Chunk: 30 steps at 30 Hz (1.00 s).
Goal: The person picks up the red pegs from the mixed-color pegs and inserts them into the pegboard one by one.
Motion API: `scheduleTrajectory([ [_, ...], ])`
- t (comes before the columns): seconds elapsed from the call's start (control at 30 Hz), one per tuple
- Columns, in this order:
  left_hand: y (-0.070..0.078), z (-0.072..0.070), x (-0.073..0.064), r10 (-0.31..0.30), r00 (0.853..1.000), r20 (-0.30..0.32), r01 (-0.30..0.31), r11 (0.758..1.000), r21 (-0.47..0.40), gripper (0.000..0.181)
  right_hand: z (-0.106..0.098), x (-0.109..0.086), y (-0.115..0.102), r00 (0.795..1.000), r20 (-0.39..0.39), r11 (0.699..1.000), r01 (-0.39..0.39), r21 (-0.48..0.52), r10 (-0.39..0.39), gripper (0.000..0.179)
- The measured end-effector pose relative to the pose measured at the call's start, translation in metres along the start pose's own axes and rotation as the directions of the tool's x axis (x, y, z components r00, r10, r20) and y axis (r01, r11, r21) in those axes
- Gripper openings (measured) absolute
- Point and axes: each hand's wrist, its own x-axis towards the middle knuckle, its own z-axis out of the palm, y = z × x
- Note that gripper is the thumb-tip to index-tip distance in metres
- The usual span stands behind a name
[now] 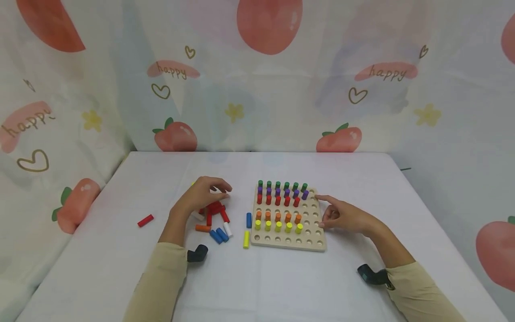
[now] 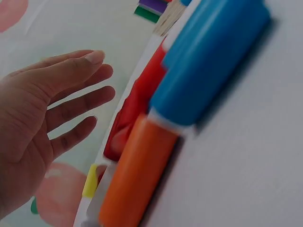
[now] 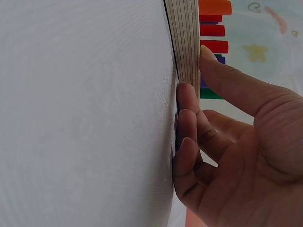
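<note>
A wooden pegboard holds rows of green, purple, red, orange and yellow pegs; the rightmost purple peg leans slightly. My right hand grips the board's right edge, thumb on its top and curled fingers against its side in the right wrist view. Over a pile of loose red pegs hovers my left hand, fingers parted and nothing between them in the left wrist view. An orange peg and blue pegs loom large there, below the hand.
Beside the board's left edge lie a blue peg and a yellow peg. A white peg is with the pile, and one red peg lies apart at the left. A patterned curtain hangs behind the white table.
</note>
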Motion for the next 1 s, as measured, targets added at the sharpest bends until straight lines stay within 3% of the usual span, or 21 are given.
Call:
scheduleTrajectory([
  [0.17,-0.018,-0.019,-0.013,-0.060,0.998,-0.030,0.060,0.998,-0.011,0.024,0.000,0.000,-0.003,1.000,0.001,1.000,0.009,0.000,-0.009,0.086],
  [0.37,-0.036,-0.032,-0.022,-0.062,0.998,-0.029,0.062,0.998,-0.019,0.024,0.000,0.000,-0.005,1.000,0.002,1.000,0.011,0.007,-0.011,0.086],
  [0.57,-0.046,-0.034,-0.027,-0.066,0.997,-0.027,0.065,0.997,-0.047,0.025,0.001,-0.001,-0.002,1.000,0.005,1.000,0.003,0.006,-0.003,0.085],
  [0.8,-0.047,-0.031,-0.027,-0.072,0.997,0.030,0.074,0.995,-0.073,0.026,0.000,-0.001,0.000,1.000,0.010,1.000,0.006,-0.002,-0.006,0.085],
  [1.0,-0.049,-0.028,-0.029,-0.096,0.995,0.031,0.098,0.993,-0.070,0.026,0.000,0.002,-0.002,1.000,0.015,1.000,0.020,-0.006,-0.020,0.085],
])
